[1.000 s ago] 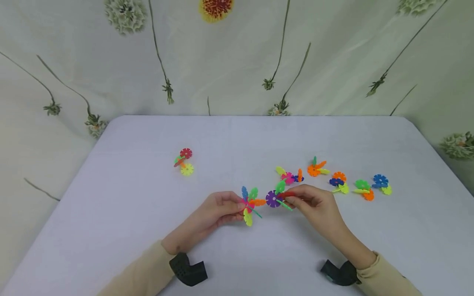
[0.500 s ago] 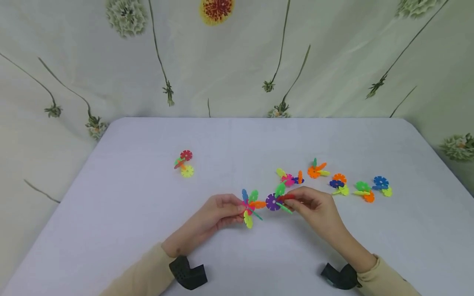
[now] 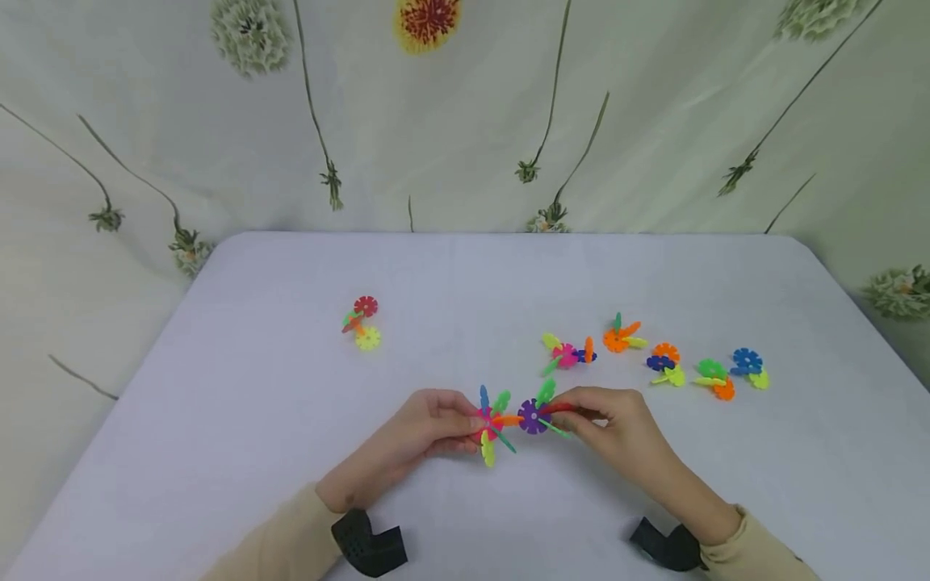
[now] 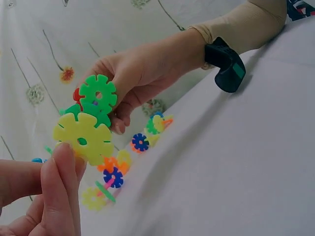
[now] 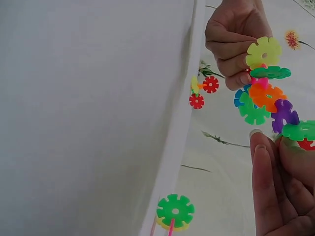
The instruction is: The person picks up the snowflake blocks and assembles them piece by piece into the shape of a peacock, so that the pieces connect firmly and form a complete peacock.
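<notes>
My left hand pinches a cluster of plastic snowflake discs by its pink disc. Blue, green, yellow and orange discs stick out around it. My right hand grips a second, smaller cluster by its red disc. That one has a purple disc and green discs. In the head view the orange disc meets the purple disc's left edge, and in the right wrist view the two overlap. A yellow disc lies nearest the left fingertips in the left wrist view.
Several small disc clusters lie on the white table at right, including a pink-centred one, an orange one and a blue one. A red and yellow cluster lies at back left. Flower-patterned cloth hangs behind.
Both hands have come slightly nearer the body with their clusters. The purple disc has shifted a little left against the orange one. The clusters on the table stay put.
</notes>
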`<state>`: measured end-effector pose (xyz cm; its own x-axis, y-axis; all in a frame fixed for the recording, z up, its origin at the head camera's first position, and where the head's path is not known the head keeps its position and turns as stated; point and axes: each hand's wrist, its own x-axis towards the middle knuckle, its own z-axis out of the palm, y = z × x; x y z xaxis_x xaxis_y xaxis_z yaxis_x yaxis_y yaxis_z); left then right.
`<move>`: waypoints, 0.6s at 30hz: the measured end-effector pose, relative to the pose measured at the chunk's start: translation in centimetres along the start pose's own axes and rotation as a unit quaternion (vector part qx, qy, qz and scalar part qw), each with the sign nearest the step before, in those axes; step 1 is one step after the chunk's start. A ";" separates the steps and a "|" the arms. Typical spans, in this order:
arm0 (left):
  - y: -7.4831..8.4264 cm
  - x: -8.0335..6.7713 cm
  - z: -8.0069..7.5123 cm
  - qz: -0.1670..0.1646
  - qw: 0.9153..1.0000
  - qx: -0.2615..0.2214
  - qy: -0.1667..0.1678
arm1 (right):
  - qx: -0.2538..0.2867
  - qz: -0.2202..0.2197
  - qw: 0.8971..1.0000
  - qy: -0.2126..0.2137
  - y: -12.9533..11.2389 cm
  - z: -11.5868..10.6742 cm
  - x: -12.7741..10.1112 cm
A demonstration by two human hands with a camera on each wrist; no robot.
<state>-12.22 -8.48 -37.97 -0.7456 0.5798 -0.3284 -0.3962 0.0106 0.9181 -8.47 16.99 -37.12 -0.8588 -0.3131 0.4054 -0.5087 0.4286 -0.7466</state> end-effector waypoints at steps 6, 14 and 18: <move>-0.2 0.3 0.2 -0.009 1.000 0.005 0.001 | -0.008 -0.011 1.000 0.013 0.1 0.6 -0.2; -0.4 0.1 -0.7 0.013 0.999 0.004 0.034 | 0.010 0.044 0.998 -0.049 0.4 -0.5 0.7; -0.5 0.4 -1.2 0.021 0.999 0.007 0.035 | 0.002 0.083 0.996 -0.026 2.1 -3.9 1.1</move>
<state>-12.98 -9.21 -38.86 -0.7972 0.5222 -0.3028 -0.3558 -0.0011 0.9346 -10.68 20.88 -36.17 -0.9267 -0.2816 0.2489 -0.3600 0.4749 -0.8031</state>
